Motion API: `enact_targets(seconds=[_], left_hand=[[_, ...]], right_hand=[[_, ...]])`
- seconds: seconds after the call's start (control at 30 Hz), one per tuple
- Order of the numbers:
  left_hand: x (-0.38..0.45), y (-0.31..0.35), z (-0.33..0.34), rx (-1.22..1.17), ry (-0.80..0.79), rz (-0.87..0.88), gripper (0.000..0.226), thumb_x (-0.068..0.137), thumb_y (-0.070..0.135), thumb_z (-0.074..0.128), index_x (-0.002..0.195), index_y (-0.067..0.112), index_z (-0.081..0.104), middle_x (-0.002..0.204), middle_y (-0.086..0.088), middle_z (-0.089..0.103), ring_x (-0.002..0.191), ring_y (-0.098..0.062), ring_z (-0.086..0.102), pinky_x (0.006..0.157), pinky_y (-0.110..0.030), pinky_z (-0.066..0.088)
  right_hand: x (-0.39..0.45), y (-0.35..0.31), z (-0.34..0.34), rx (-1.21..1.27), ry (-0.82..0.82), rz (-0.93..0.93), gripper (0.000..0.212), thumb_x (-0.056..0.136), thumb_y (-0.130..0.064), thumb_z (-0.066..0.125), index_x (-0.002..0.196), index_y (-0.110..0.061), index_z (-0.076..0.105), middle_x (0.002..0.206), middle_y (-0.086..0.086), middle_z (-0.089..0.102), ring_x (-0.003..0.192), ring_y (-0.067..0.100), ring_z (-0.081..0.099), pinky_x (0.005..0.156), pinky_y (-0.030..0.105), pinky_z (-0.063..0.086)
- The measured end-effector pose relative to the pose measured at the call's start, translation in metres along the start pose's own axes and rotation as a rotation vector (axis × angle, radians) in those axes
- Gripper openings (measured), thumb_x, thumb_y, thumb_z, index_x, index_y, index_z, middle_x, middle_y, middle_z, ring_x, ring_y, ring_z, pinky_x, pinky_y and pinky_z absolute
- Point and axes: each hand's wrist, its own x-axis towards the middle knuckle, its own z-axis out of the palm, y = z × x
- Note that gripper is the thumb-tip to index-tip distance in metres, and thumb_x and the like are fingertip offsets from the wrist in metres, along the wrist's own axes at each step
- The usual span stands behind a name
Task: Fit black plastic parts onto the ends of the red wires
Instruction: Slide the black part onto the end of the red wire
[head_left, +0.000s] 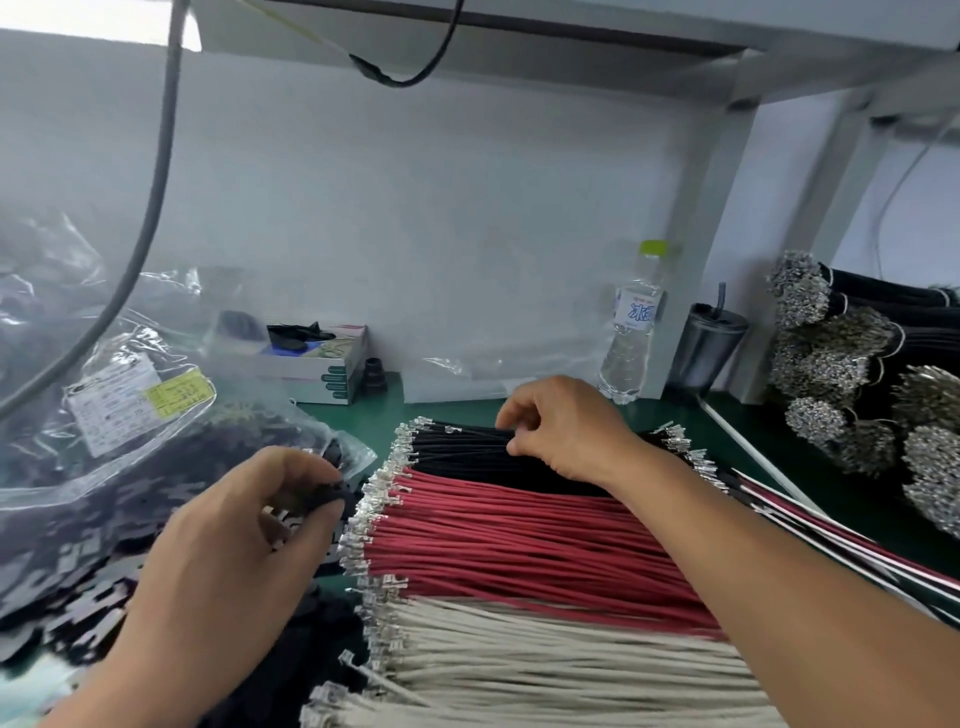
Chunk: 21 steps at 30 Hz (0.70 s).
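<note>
The red wires (519, 540) lie in a flat row on the green surface (358, 415), between black wires (467, 447) on the far side and white wires (545, 660) on the near side, metal ends pointing left. The left hand (244, 525) has its fingers (311, 519) curled, pinching a black plastic part (335, 496) just beside the red wire ends. The right hand (566, 426) pinches a single black wire. A clear bag (104, 467) of black parts lies at left.
</note>
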Motion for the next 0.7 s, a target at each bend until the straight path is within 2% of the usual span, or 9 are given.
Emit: enact_targets(seconds=[0.07,0.13,0.2,0.3,0.37,0.43,0.53,0.63,0.7], left_hand=[[0.0,0.004,0.0,-0.001,0.021,0.022,0.047,0.076,0.022,0.083,0.106,0.053,0.065,0.103,0.038,0.066,0.078,0.006,0.065,0.058,-0.011,0.048],[0.0,0.006,-0.001,-0.005,0.043,0.059,0.045,0.076,0.018,0.085,0.105,0.05,0.072,0.107,0.036,0.066,0.077,0.014,0.061,0.067,-0.004,0.045],[0.0,0.008,-0.001,-0.046,0.084,0.028,0.039,0.075,0.015,0.088,0.096,0.046,0.077,0.098,0.033,0.068,0.068,0.017,0.057,0.064,0.004,0.038],[0.002,0.007,0.001,-0.266,0.14,-0.064,0.028,0.076,0.015,0.088,0.084,0.04,0.08,0.077,0.022,0.073,0.058,0.006,0.061,0.055,0.0,0.042],[0.003,0.01,-0.001,-0.539,0.127,-0.144,0.027,0.077,0.011,0.085,0.09,0.034,0.081,0.081,0.007,0.079,0.062,-0.003,0.069,0.057,-0.009,0.052],[0.002,0.016,-0.003,-0.747,0.08,-0.214,0.032,0.073,0.007,0.082,0.098,0.027,0.083,0.086,-0.007,0.08,0.069,-0.019,0.076,0.063,-0.018,0.06],[-0.001,0.026,-0.005,-0.888,-0.02,-0.245,0.03,0.066,0.005,0.081,0.094,0.014,0.083,0.087,-0.019,0.079,0.074,-0.031,0.078,0.065,-0.028,0.064],[-0.004,0.03,-0.003,-0.915,-0.098,-0.233,0.025,0.066,0.003,0.082,0.09,0.007,0.079,0.089,-0.021,0.078,0.08,-0.033,0.079,0.065,-0.028,0.063],[-0.004,0.03,-0.003,-0.899,-0.123,-0.223,0.025,0.066,0.006,0.083,0.09,0.007,0.079,0.09,-0.02,0.079,0.083,-0.033,0.079,0.066,-0.028,0.063]], right_hand=[[0.001,0.0,0.001,-0.076,-0.048,-0.008,0.023,0.092,-0.022,0.071,0.112,-0.033,0.073,0.105,-0.016,0.071,0.097,0.007,0.066,0.078,0.024,0.045],[0.0,-0.002,-0.001,-0.127,-0.017,-0.034,0.024,0.098,-0.022,0.06,0.117,-0.031,0.071,0.114,-0.01,0.066,0.106,0.014,0.064,0.083,0.027,0.043],[-0.003,-0.007,-0.013,-0.143,0.1,-0.082,0.023,0.102,-0.023,0.053,0.116,-0.027,0.07,0.107,-0.009,0.056,0.1,0.017,0.063,0.08,0.03,0.044],[-0.012,-0.016,-0.038,-0.271,0.38,-0.197,0.024,0.104,-0.021,0.048,0.118,-0.024,0.068,0.104,-0.006,0.05,0.085,0.02,0.061,0.07,0.034,0.047],[-0.03,-0.027,-0.05,-0.285,0.582,-0.318,0.019,0.099,-0.018,0.058,0.11,-0.022,0.073,0.099,-0.004,0.054,0.079,0.018,0.059,0.063,0.03,0.046],[-0.056,-0.04,-0.047,-0.233,0.673,-0.422,0.009,0.094,-0.023,0.066,0.096,-0.023,0.075,0.089,-0.007,0.055,0.07,0.01,0.053,0.058,0.023,0.039],[-0.095,-0.057,-0.019,-0.118,0.642,-0.484,0.008,0.092,-0.028,0.069,0.088,-0.025,0.075,0.082,-0.012,0.054,0.062,0.002,0.045,0.056,0.014,0.035],[-0.113,-0.061,0.002,0.02,0.602,-0.483,0.011,0.092,-0.034,0.067,0.09,-0.028,0.076,0.081,-0.015,0.055,0.062,0.002,0.05,0.052,0.019,0.044],[-0.117,-0.058,0.003,0.098,0.587,-0.457,0.014,0.092,-0.04,0.066,0.089,-0.03,0.076,0.082,-0.017,0.055,0.064,0.003,0.054,0.054,0.018,0.043]])
